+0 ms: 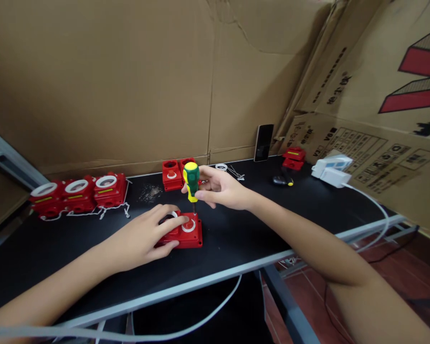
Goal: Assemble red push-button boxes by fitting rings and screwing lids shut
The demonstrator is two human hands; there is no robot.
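On the black tabletop [236, 234], three red units [80, 198] are lined up at left; one red box [196, 235] near the front edge is held by the loosely spread left hand [150, 232], and one screwdriver [191, 179] is gripped upright by the curled right hand [226, 186].

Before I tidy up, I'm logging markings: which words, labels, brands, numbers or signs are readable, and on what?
"V6": right-hand cardboard box.
"V3": same box.
"®": same box, beside Chinese characters too distorted to read.
Too small: its printed grid; yellow labels on red enclosures at left.
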